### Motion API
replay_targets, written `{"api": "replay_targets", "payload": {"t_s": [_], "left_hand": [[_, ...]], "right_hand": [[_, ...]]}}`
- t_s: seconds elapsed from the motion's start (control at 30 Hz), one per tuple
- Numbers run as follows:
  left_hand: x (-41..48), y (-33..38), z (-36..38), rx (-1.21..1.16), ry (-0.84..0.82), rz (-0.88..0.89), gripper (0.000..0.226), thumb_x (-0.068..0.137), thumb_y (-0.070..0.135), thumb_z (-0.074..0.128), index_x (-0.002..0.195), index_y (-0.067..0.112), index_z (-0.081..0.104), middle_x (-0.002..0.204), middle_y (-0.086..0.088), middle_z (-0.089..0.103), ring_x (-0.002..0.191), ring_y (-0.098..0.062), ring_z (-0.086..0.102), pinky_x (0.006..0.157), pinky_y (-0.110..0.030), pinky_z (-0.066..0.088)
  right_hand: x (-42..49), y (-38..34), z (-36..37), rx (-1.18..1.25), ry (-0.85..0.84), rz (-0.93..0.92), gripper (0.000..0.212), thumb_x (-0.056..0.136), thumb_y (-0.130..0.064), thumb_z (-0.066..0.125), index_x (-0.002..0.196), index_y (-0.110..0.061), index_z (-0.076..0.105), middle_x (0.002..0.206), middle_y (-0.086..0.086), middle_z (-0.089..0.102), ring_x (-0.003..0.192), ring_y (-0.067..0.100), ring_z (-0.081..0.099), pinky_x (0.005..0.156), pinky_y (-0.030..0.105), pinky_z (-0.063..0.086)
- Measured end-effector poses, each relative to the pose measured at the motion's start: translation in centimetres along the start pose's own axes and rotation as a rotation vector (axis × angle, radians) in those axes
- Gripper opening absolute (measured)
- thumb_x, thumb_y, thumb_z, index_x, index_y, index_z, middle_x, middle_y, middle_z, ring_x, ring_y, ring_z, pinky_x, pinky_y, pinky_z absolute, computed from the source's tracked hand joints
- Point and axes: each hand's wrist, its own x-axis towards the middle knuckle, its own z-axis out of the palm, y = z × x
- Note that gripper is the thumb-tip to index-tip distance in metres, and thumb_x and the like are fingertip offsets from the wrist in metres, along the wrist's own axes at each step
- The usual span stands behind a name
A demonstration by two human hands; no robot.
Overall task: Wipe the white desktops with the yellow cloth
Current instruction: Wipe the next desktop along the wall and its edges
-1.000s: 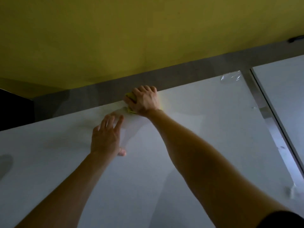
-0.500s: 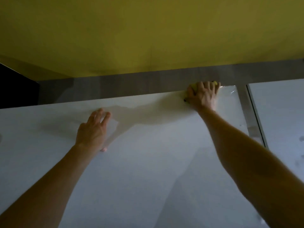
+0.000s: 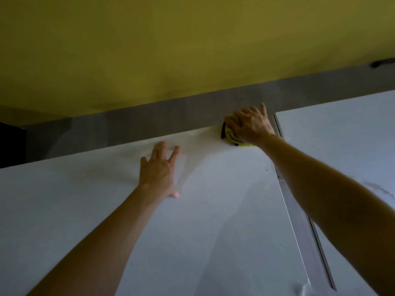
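Right hand (image 3: 251, 124) presses the cloth (image 3: 229, 133) onto the far right corner of the left desktop (image 3: 213, 221), fingers spread over it. Cloth lies bunched at the back edge, just beside the gap (image 3: 299, 221) to the right desktop (image 3: 342, 135). Left hand (image 3: 158, 169) rests flat on the left desktop, fingers apart

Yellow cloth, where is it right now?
In the head view the yellow cloth lies under the right hand at the far right corner of the white desktop, beside the gap to the neighbouring desktop.
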Motion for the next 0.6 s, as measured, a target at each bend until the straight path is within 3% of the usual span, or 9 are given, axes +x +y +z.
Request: {"api": "replay_targets", "payload": {"t_s": [0.07,0.17,0.27,0.4,0.5,0.6], "left_hand": [[0.5,1.1,0.3,0.009,0.014,-0.014,0.153,0.066,0.073,0.091,0.169,0.026,-0.011,0.177,-0.019,-0.010,0.166,-0.042,0.001,0.126,-0.059,0.036],[0.4,0.7,0.9,0.020,0.048,-0.025,0.150,0.069,0.076,0.088,0.170,0.028,-0.012,0.178,-0.017,-0.011,0.167,-0.041,0.002,0.128,-0.055,0.034],[0.3,0.8,0.8,0.023,0.066,-0.022,0.152,0.067,0.076,0.088,0.170,0.029,-0.012,0.177,-0.018,-0.007,0.167,-0.039,0.007,0.128,-0.052,0.035],[0.1,1.7,0.7,0.007,0.091,-0.038,0.151,0.063,0.074,0.092,0.170,0.028,-0.004,0.177,-0.017,0.001,0.166,-0.037,0.011,0.127,-0.050,0.036],[0.2,1.5,0.5,0.011,0.058,-0.034,0.150,0.067,0.072,0.092,0.170,0.029,-0.008,0.176,-0.016,-0.005,0.166,-0.036,0.009,0.127,-0.048,0.036],[0.4,1.5,0.7,-0.011,0.062,-0.039,0.152,0.068,0.070,0.092,0.170,0.031,-0.013,0.177,-0.016,-0.011,0.167,-0.037,0.005,0.129,-0.050,0.034]], "right_hand": [[-0.2,3.8,-0.5,-0.033,0.027,0.048,0.061,0.103,-0.070,0.027,0.105,-0.023,0.066,0.111,0.012,0.069,0.121,0.039,0.060,0.129,0.066,0.018],[-0.2,1.0,0.4,-0.033,0.130,0.070,0.053,0.104,-0.057,0.037,0.092,-0.015,0.068,0.099,0.017,0.070,0.103,0.041,0.064,0.116,0.058,0.037],[0.0,-6.7,1.5,0.031,0.154,-0.143,0.049,0.104,-0.055,0.040,0.089,-0.017,0.067,0.092,0.012,0.072,0.090,0.037,0.068,0.093,0.046,0.046],[0.3,-14.1,2.3,0.083,0.019,-0.354,0.056,0.105,-0.066,0.030,0.103,-0.022,0.066,0.100,0.004,0.071,0.093,0.029,0.066,0.089,0.043,0.047],[0.5,-8.9,2.0,0.107,0.043,-0.410,0.049,0.105,-0.066,0.044,0.108,-0.023,0.068,0.101,0.005,0.070,0.097,0.032,0.066,0.090,0.043,0.048],[0.4,1.5,0.1,0.065,0.100,-0.203,0.049,0.106,-0.066,0.043,0.100,-0.022,0.064,0.096,0.008,0.068,0.095,0.036,0.065,0.089,0.044,0.048]]}}
